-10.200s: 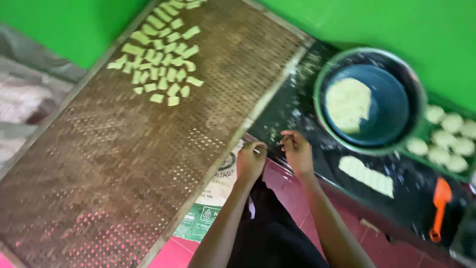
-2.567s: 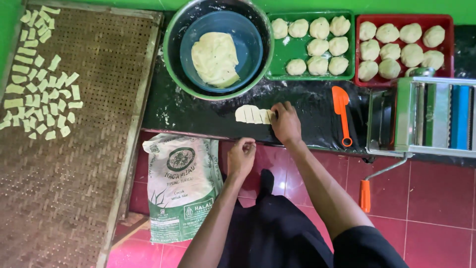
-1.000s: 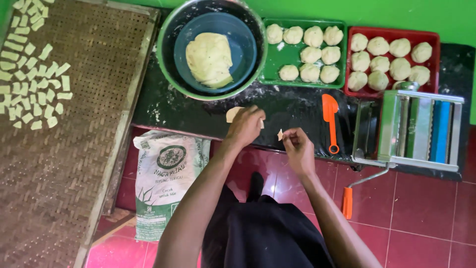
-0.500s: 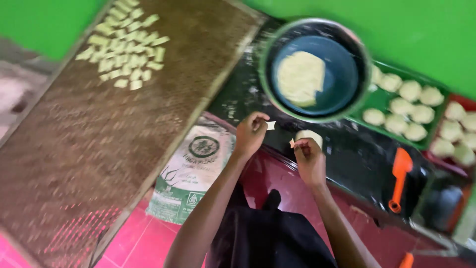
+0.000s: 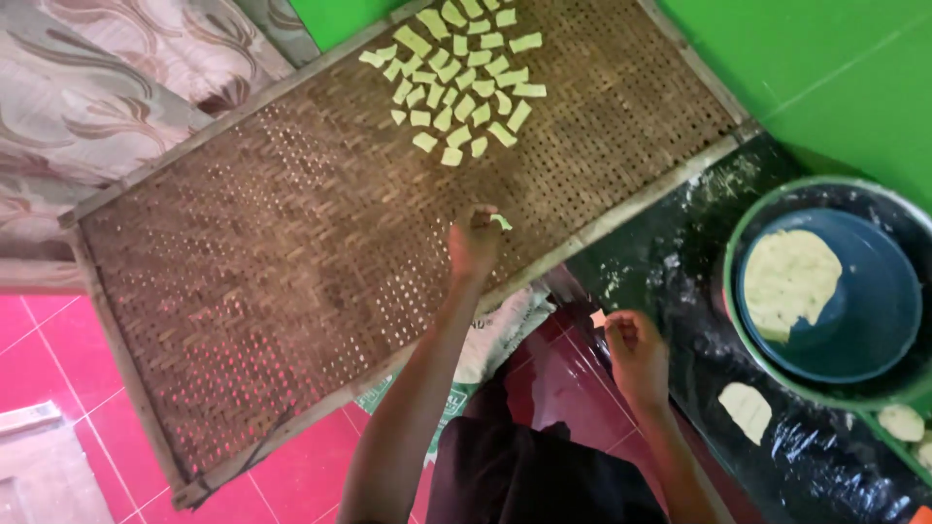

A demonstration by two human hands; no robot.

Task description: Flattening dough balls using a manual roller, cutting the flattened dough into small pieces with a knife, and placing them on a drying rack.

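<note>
- The view has swung away from the black work surface and now looks down on the woven bamboo tray [image 5: 291, 262], which fills most of the frame; half a second ago the tray sat off to one side and both hands were close together by the basin.
- The green basin [image 5: 748, 243] with the blue bowl [image 5: 874, 301] inside it, holding a flattened sheet of dough [image 5: 788, 281], has slid to the right edge of the view.
- The black plastic-covered counter [image 5: 680, 252] shows only as a floury strip beside the tray's lower rail, with a loose slab of dough [image 5: 746, 409] lying on it below the basin.
- The left hand [image 5: 474, 243] has travelled out over the tray — its fingers pinch one small pale-green dough piece [image 5: 501, 222], held just above the weave and near, but apart from, the cluster of cut pieces [image 5: 456, 78] at the tray's far end.
- The right hand [image 5: 636, 354] hangs back over the red floor beside the counter edge, fingers curled inward on a small pale scrap [image 5: 598, 318] — whether it is truly gripped I cannot tell.
- Judging from this, another cut piece is being carried to join the laid-out ones; much of the tray stays bare weave.
</note>
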